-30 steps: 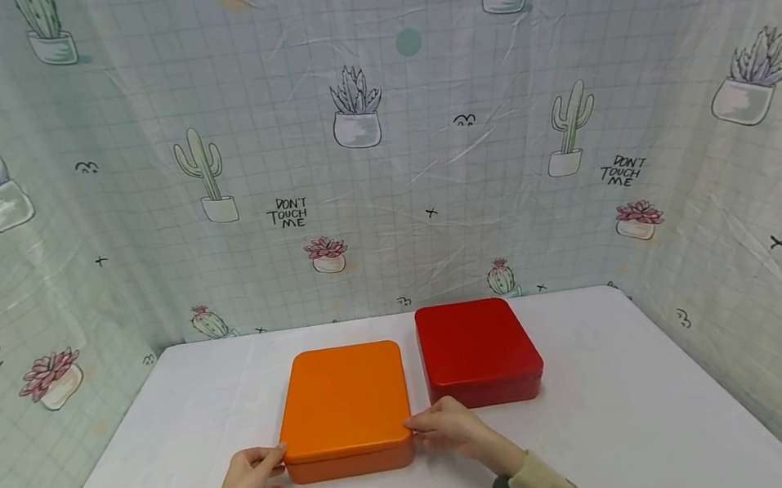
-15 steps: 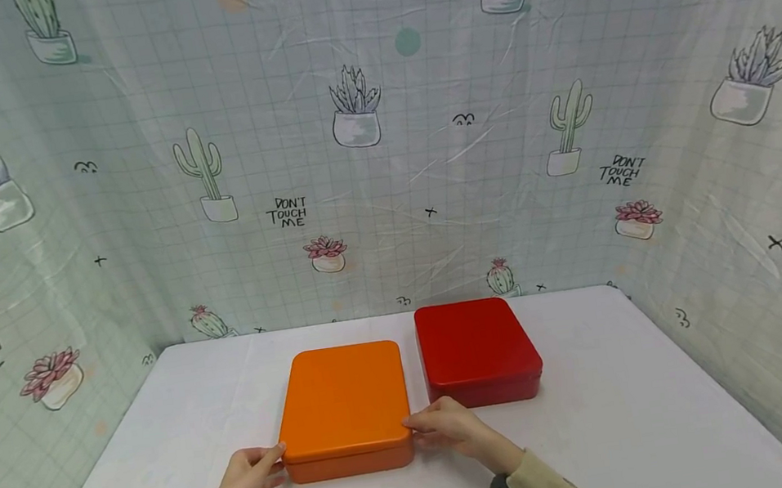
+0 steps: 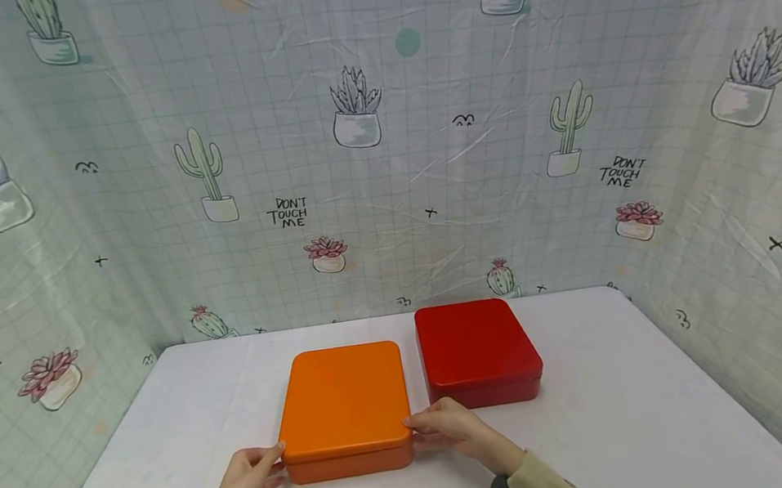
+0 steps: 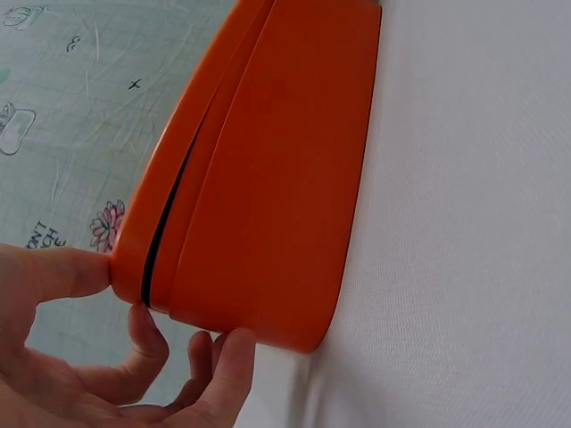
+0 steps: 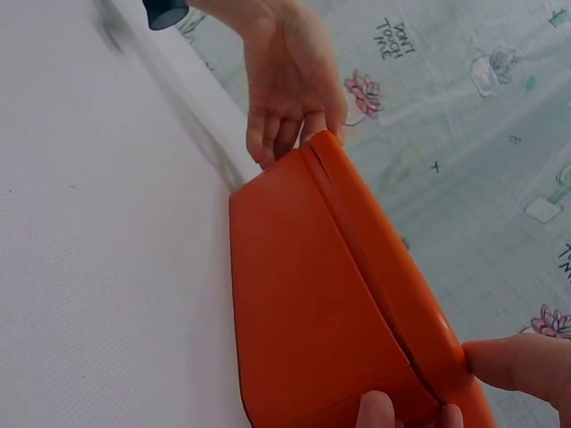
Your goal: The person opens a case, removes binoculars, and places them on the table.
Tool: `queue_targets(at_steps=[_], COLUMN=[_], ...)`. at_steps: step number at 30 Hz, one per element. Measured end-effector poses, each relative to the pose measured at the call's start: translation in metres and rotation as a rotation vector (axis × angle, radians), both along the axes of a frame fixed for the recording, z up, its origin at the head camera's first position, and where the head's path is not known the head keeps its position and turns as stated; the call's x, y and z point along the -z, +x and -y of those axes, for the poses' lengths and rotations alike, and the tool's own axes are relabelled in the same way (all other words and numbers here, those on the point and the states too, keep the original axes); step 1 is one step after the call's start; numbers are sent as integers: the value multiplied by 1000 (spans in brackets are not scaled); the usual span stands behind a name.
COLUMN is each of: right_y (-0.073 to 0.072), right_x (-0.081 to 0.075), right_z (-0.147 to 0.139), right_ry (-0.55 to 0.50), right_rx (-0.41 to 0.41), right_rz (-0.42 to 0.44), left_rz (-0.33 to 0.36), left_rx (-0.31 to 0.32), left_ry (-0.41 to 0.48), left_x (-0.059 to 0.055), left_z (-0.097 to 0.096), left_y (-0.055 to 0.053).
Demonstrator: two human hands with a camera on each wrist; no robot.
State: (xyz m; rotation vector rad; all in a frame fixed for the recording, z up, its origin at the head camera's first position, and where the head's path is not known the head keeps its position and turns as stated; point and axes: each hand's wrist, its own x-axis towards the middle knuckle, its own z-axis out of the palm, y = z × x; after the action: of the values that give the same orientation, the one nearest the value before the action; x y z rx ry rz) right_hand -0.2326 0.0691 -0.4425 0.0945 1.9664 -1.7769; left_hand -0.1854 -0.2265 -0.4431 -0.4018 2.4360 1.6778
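Nothing has shifted: both hands still pinch the orange box's (image 3: 345,411) lid corners, left hand (image 3: 247,477) and right hand (image 3: 452,427), lid barely parted.

The counter (image 3: 645,425) has a white, finely textured surface and fills the lower half of the frame. An orange box (image 3: 345,411) rests flat on it at lower centre, lid on. A red box (image 3: 478,350) rests just beside it, to its upper right, not touching.
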Motion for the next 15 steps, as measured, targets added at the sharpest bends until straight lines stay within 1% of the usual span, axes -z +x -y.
queue_targets(at_steps=[5, 9, 15], right_y=[-1, -1, -1], right_x=[1, 1, 1], right_z=[-1, -2, -2], right_ry=[-12, -19, -15], right_rx=[-13, -20, -20], right_rz=[-5, -8, -3], left_rz=[7, 0, -5], left_rx=[1, 4, 3], left_ry=[-7, -8, -4], left_x=[-2, -2, -1], left_z=[-2, -2, -2], left_y=[1, 1, 1])
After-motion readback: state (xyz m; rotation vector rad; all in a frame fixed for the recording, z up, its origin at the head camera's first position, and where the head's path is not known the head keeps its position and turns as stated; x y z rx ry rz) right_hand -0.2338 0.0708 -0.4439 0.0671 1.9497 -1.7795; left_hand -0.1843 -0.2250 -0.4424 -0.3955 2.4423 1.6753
